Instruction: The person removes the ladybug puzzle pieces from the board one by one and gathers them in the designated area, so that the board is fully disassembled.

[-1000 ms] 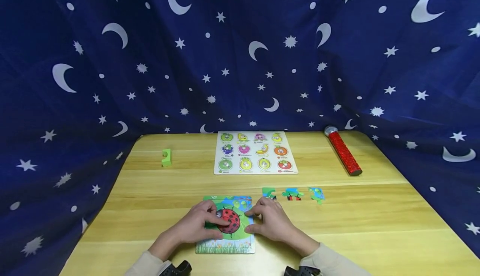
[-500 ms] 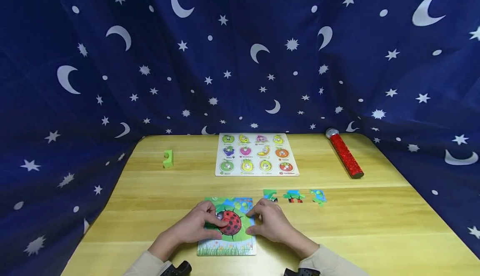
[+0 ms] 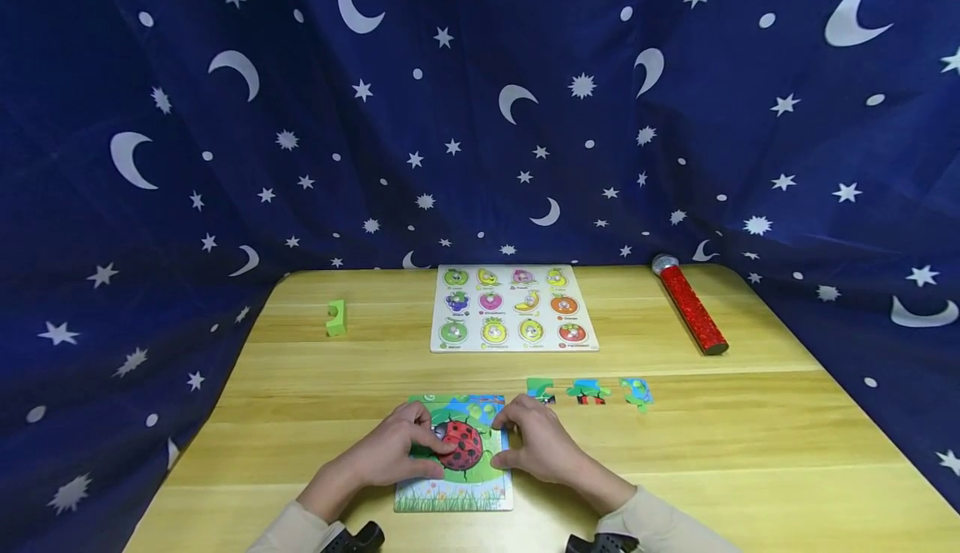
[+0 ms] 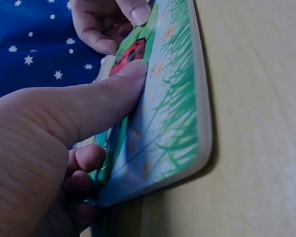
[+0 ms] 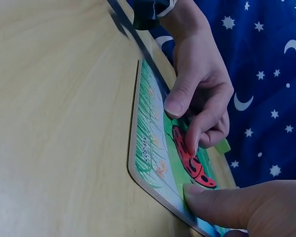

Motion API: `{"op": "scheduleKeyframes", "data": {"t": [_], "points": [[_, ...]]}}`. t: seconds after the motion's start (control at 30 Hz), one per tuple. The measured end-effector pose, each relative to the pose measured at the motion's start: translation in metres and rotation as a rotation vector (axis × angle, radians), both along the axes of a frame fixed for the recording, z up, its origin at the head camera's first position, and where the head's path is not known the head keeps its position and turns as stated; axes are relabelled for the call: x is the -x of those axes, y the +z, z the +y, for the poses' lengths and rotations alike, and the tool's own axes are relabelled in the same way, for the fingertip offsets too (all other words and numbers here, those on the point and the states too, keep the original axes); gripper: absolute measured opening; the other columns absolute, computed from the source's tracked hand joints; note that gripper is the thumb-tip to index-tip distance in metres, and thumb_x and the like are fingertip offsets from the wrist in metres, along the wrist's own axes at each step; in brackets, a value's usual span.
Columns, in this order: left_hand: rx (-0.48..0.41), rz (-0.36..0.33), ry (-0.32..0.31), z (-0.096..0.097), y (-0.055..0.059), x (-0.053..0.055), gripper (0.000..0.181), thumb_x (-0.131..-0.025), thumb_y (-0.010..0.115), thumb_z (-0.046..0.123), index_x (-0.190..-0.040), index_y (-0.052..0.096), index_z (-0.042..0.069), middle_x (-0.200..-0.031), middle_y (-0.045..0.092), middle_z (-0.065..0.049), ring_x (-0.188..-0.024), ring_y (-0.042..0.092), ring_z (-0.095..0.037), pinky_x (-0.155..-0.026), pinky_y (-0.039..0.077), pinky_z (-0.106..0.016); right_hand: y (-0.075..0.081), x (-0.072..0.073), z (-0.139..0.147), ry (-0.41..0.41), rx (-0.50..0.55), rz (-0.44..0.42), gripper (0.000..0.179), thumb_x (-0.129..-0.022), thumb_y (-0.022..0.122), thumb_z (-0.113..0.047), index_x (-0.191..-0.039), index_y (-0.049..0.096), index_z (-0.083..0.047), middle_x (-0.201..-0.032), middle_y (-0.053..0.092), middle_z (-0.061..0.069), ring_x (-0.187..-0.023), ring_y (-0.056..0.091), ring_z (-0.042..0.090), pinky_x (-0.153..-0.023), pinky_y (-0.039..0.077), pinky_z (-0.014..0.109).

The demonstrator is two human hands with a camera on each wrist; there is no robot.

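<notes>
A ladybug jigsaw puzzle in a wooden tray lies flat, with grass and flowers printed along its near edge. My left hand reaches over its left side; in the right wrist view, the thumb rests beside the ladybug and the index finger touches its red back. On the opposite side, my right hand has thumb and index finger spread apart at the board's right part. The left wrist view shows the left thumb low over the picture. Three loose puzzle pieces lie in a row beyond the right hand.
Farther back is a fruit peg puzzle on a white board. A red glittery microphone lies at the back right, and a small green notched block stands at the left. A dark blue curtain with moons and stars surrounds the table.
The head view has shifted slightly. Both hands stay almost in place on the ladybug puzzle, and the loose pieces lie as before.
</notes>
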State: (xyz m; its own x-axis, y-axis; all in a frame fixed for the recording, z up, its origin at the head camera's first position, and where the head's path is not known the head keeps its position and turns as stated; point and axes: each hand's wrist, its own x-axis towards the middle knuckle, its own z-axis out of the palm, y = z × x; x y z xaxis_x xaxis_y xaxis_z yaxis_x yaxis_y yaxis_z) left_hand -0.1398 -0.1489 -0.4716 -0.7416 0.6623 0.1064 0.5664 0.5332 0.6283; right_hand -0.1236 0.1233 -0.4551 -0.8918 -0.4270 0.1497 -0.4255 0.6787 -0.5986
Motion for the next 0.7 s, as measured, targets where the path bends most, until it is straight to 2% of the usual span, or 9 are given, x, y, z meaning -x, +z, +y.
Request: {"op": "scheduleKeyframes", "data": {"t": [0.2,0.43,0.7], "points": [[-0.015,0.017,-0.01,0.0002,-0.0007,0.0003,0.031,-0.077,0.081,0.037,-0.106,0.078,0.024,-0.091,0.04,0.01,-0.087,0.034,-0.004,-0.075,0.033,-0.02,0.0024,-0.0001,-0.0003,0.051,0.038,-0.056,0.037,-0.069,0.089,-0.018,-0.095,0.065,-0.01,-0.088,0.059,-0.002,-0.083,0.052,0.009,-0.077,0.043,0.026],[-0.009,0.013,-0.01,-0.0003,0.0001,0.0003,0.032,-0.078,0.081,0.037,-0.107,0.078,0.025,-0.09,0.041,0.01,-0.087,0.034,-0.004,-0.074,0.033,-0.02,-0.0004,0.0018,0.0002,0.1,0.123,-0.126,0.039,-0.069,0.087,-0.009,-0.098,0.062,-0.007,-0.084,0.06,0.002,-0.074,0.052,0.006,-0.068,0.045,0.02],[-0.006,0.016,-0.022,0.0002,0.0014,0.0001,0.032,-0.078,0.081,0.037,-0.107,0.078,0.025,-0.09,0.041,0.01,-0.086,0.033,-0.004,-0.074,0.032,-0.02,0.0001,-0.0008,-0.0011,0.122,0.169,-0.134,0.039,-0.069,0.085,-0.002,-0.098,0.059,-0.005,-0.078,0.06,0.005,-0.065,0.052,0.003,-0.062,0.046,0.018]]}}
